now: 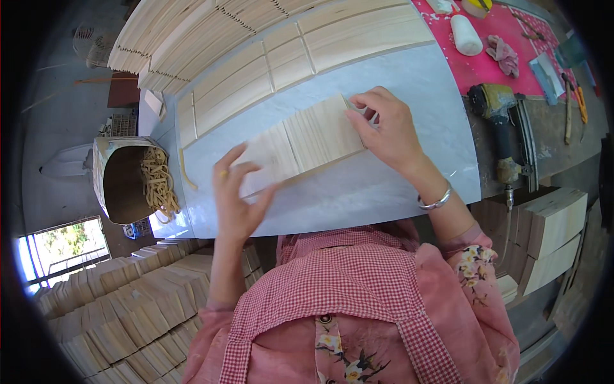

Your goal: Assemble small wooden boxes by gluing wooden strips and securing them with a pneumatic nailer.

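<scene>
A row of thin pale wooden boards [313, 137] stands pressed face to face on the blue-white tabletop [409, 185] before me. At its right end, my right hand [389, 131] has thumb and fingertips curled in against the last boards. My left hand [238, 192] is at the left end, with fingers and thumb apart; it is slightly blurred, as is that end of the row. Behind lies a longer row of similar boards [233, 89] with bands across it. The undersides of the boards are hidden.
Tall board stacks [185, 38] rise at the back left. An open box [105, 182] at left holds tan bands [158, 182]. A power tool [495, 121] lies right, near a pink sheet [441, 32] with a white bottle [467, 35]. More boards [128, 307] sit lower left.
</scene>
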Demonstrator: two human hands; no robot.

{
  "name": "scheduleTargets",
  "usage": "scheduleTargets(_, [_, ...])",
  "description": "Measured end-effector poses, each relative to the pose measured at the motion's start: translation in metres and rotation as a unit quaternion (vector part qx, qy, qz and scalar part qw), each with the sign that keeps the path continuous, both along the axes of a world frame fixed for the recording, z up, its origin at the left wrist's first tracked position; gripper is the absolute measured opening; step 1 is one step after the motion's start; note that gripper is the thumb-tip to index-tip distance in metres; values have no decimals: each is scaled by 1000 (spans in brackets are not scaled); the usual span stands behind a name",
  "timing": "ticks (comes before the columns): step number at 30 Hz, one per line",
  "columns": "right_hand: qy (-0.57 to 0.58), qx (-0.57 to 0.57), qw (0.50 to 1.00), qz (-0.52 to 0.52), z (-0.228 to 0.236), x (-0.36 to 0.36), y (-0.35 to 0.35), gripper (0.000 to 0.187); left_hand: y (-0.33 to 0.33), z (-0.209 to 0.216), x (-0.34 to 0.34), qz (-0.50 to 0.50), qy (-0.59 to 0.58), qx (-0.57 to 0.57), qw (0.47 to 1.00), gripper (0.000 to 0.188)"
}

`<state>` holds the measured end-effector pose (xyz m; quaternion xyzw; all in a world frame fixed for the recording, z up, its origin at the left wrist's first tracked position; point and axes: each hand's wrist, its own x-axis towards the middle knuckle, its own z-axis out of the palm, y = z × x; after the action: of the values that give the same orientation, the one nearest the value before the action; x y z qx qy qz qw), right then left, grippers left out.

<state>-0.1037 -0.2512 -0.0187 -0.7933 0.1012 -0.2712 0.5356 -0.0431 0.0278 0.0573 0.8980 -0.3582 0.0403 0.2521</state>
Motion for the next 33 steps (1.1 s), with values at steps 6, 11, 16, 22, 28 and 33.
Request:
scheduleTargets(6, [10, -56, 997, -58, -13, 18, 20, 10, -80, -29, 22, -147, -25, 49, 988, 49])
scheduleTargets(11, [11, -69, 994, -87, -15, 22, 28, 7, -88, -44, 36, -161, 49, 21, 985, 47])
scheduleTargets(16, [36, 26, 993, -106, -15, 24, 34, 6, -90, -50, 40, -174, 51, -19, 983, 47])
scheduleTargets(22, [34, 25, 992, -120, -14, 25, 39, 6, -91, -51, 40, -166, 72, -38, 983, 47])
scheduleTargets(28, [66, 22, 992, -104, -9, 13, 32, 7, -95, -53, 39, -163, 70, -48, 983, 45])
scheduleTargets(33, [84, -251, 939, -221, 15, -71, -44, 38, -88, -54, 43, -146, 54, -45, 987, 43])
